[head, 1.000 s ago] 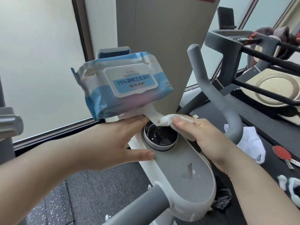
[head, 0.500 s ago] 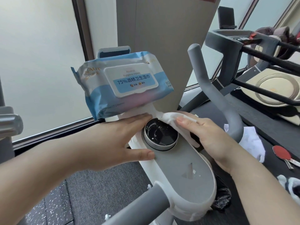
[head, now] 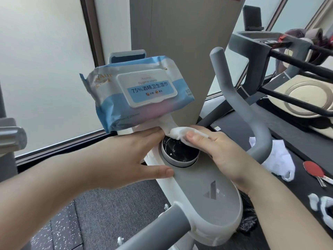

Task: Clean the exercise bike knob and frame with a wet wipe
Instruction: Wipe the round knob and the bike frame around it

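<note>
While the left hand (head: 129, 156) rests open against the bike frame (head: 207, 201), the right hand (head: 221, 152) presses a wet wipe (head: 182, 133) with straight fingers onto the black knob's (head: 180, 152) far rim; wipe pack (head: 137, 94) above.

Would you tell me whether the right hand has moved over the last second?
Yes: the right hand slid the wipe slightly left along the knob's far rim.

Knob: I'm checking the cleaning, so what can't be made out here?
Head view only:
- Knob: far rim hidden under the wipe and right hand.
- Frame: left side covered by the left hand; bottom cut off by the picture edge.
- Pack: small print too small to read.
</note>
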